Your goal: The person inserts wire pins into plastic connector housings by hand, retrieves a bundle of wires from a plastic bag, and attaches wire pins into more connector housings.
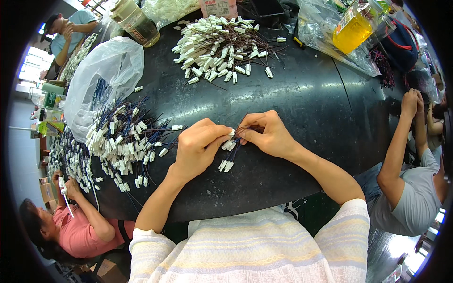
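Note:
Near the middle of the dark table, my left hand (199,144) pinches a small white connector (231,132) between thumb and fingers. Just to its right, my right hand (268,134) is closed on thin brown wires (242,126) close to that connector. Below the fingertips hang or lie more white connectors (226,165) with dark wires; whether a hand holds these too, I cannot tell. A large heap of white connectors on blue wires (123,137) lies left of my left hand. Farther off is a heap of white connectors on brown wires (217,45).
A clear plastic bag (127,59) lies behind the left heap. Far back stand a drink bottle (134,23) and a jug of yellow liquid (350,30) on plastic film. People work at left (87,226), far left (78,28) and right (410,188).

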{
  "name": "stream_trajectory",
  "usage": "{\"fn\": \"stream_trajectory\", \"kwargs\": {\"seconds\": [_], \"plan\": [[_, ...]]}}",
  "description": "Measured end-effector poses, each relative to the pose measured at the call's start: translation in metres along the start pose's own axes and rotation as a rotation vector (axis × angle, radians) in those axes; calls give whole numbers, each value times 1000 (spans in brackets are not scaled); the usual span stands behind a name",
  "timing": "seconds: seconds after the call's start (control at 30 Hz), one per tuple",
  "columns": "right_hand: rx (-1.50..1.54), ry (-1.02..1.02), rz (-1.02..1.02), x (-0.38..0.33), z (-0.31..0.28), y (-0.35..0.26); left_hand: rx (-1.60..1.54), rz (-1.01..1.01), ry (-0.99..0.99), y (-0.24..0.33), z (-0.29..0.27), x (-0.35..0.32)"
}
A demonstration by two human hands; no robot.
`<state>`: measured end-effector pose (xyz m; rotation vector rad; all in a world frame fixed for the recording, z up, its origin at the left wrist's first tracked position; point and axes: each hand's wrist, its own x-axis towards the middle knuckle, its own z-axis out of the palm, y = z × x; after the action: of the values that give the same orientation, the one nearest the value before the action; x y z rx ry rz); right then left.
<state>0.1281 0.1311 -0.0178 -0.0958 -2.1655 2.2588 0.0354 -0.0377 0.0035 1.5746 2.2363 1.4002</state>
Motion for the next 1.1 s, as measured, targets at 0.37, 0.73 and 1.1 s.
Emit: {"fn": "stream_trajectory", "kwargs": {"seconds": [0.37,0.73,1.1], "plan": [[28,44,-10,0,-2,-3,49,-63,-25,6,-10,4],[33,108,-81,-3,5,4,126,35,-125,11,17,3],[257,115,65,-4,1,0,107,-22,-190,10,12,1]]}}
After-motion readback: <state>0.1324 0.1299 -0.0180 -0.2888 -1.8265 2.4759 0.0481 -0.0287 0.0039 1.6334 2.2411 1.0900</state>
